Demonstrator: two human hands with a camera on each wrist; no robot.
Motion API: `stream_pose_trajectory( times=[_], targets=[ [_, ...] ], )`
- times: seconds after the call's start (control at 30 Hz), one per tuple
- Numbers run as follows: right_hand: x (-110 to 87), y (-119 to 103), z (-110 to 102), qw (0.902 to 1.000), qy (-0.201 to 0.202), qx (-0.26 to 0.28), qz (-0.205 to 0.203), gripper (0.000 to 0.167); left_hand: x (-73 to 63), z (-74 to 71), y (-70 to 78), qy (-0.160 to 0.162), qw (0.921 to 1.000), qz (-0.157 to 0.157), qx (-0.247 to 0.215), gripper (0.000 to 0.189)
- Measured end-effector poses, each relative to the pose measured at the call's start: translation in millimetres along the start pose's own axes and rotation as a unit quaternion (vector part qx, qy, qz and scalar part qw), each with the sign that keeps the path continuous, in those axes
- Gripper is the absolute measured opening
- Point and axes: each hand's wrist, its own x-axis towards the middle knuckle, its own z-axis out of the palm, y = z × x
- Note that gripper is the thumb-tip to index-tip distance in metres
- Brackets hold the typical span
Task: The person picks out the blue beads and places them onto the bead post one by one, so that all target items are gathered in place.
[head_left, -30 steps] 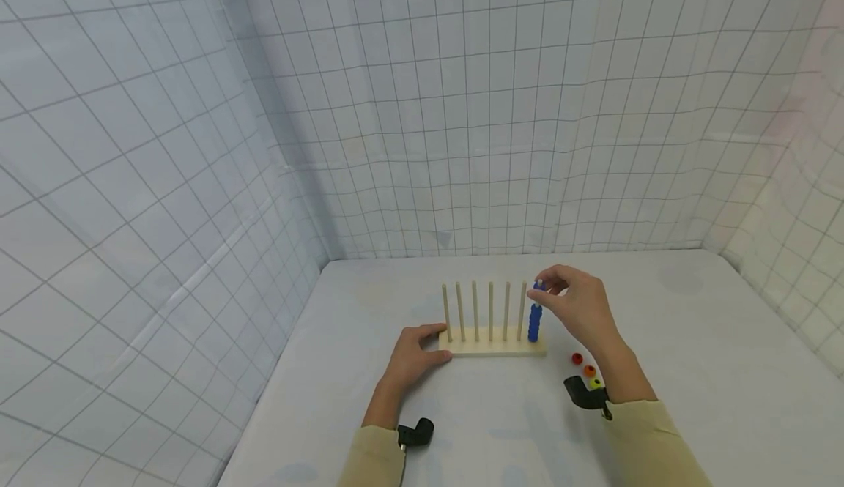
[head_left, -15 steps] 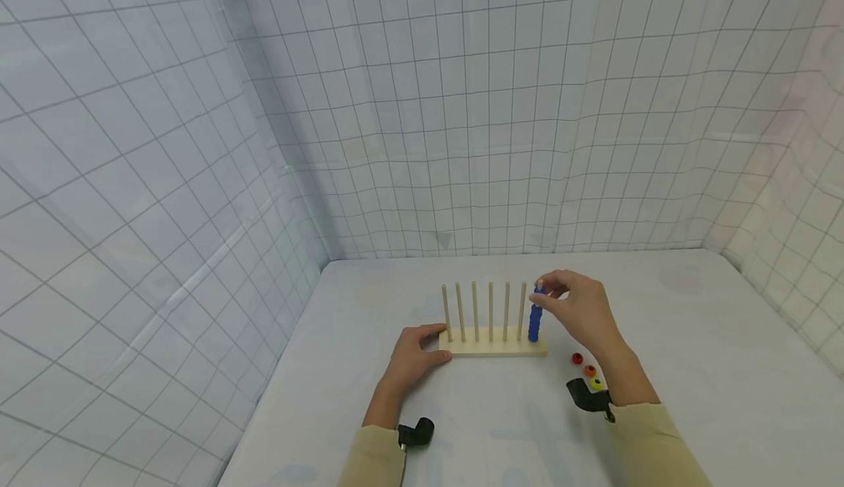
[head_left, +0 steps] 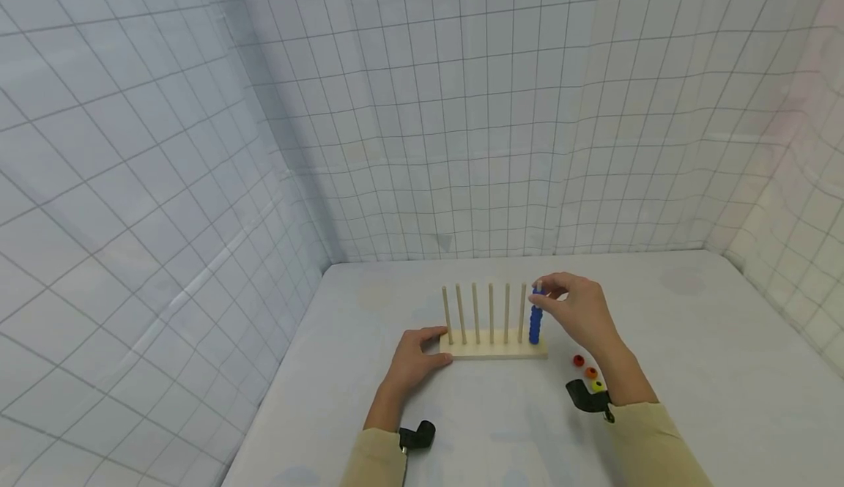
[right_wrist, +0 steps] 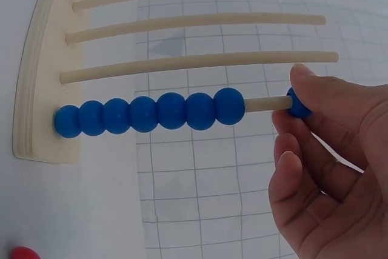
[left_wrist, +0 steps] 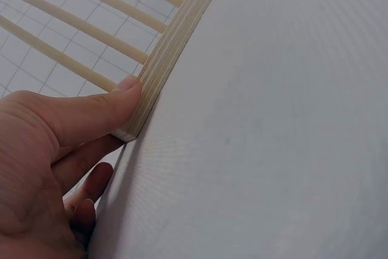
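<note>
A light wooden peg rack (head_left: 488,351) stands on the table with a row of upright pegs. Its rightmost peg carries a stack of blue beads (right_wrist: 143,114), packed against the base. Around that same peg, near the tip, my right hand (head_left: 582,315) pinches one more blue bead (right_wrist: 298,104) between thumb and fingers; bare wood shows between it and the stack. The other pegs hold no beads. At the rack's left end my left hand (head_left: 410,364) grips the base, thumb (left_wrist: 91,113) on the front side and fingers partly hidden behind.
To the right of the rack a red bead (head_left: 578,360), an orange bead (head_left: 591,373) and a yellow-green bead (head_left: 597,385) lie on the white table (head_left: 488,421), close by my right wrist. Grid-patterned white sheeting (head_left: 448,143) walls in the back and sides.
My right hand has come slightly down at the top of the rightmost peg, with the blue bead in its pinch. The left hand keeps its hold on the rack.
</note>
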Motion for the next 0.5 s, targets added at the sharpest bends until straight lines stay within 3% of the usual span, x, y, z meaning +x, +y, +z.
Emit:
stream_pose_trajectory(
  times=[0.5],
  targets=[
    [-4.9,3.5,2.4,0.9999,-0.005,0.006,-0.015,0.021,0.5,0.6,-1.1,0.004,0.9999,0.006,0.008,0.052]
  ],
)
